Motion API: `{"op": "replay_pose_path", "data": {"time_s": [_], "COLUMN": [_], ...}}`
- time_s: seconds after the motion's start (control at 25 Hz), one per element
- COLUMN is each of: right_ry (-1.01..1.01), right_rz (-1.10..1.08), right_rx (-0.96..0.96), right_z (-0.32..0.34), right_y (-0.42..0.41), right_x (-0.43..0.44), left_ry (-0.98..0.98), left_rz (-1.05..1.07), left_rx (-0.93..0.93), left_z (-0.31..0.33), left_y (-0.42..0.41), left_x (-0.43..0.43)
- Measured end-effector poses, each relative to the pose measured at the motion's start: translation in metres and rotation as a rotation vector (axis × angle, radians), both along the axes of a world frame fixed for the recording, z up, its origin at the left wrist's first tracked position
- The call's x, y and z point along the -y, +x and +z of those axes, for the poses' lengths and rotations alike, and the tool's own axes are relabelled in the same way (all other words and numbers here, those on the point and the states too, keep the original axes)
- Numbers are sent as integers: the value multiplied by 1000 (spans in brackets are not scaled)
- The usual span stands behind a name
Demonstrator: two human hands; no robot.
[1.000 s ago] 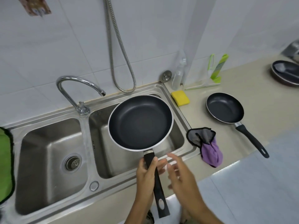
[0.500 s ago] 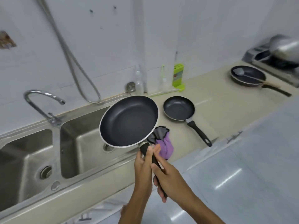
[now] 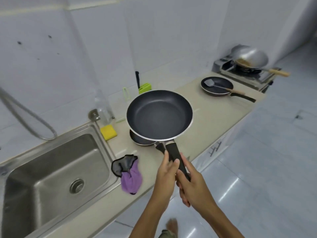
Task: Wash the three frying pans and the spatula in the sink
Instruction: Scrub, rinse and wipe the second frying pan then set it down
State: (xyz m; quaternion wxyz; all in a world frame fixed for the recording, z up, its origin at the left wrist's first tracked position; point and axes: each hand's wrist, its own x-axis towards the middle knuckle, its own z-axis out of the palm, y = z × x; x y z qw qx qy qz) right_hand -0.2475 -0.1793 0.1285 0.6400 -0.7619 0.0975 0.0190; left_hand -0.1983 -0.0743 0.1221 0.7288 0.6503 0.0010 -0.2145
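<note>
A large black frying pan [image 3: 159,115] hangs in the air above the beige counter [image 3: 216,115], to the right of the steel sink [image 3: 51,172]. My left hand [image 3: 167,170] and my right hand [image 3: 190,184] both grip its black handle. Under it a small frying pan [image 3: 141,140] lies on the counter, mostly hidden. A third pan [image 3: 217,86] rests further right near the stove, with a metal spatula [image 3: 221,87] lying in it.
A yellow sponge [image 3: 108,132] sits at the sink's right corner. A grey and purple cloth [image 3: 129,172] lies at the counter's front edge. A clear bottle [image 3: 103,107] and a green knife block [image 3: 145,87] stand by the wall. A wok [image 3: 250,57] rests on the stove.
The large pan has travelled right, from over the sink basin to above the small pan on the counter. My right hand joined the left on the handle. The view swung right.
</note>
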Motion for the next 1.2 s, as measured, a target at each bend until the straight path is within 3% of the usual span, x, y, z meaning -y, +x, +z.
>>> {"op": "replay_pose_path", "data": {"time_s": [0.24,0.64,1.2], "right_ry": [-44,-97,-182], "right_rz": [-98,-50,325], "right_rx": [-36,-288,-274], "right_z": [-25,-68,-120], "right_y": [75,219,293], "right_x": [89,226,389], "left_ry": [3,29,140], "left_rz": [-60,29,265], "left_rx": [-32,-249,-393], "left_z": [-32,-87,-119], "left_y": [79,213,266], "left_x": [95,232,383]}}
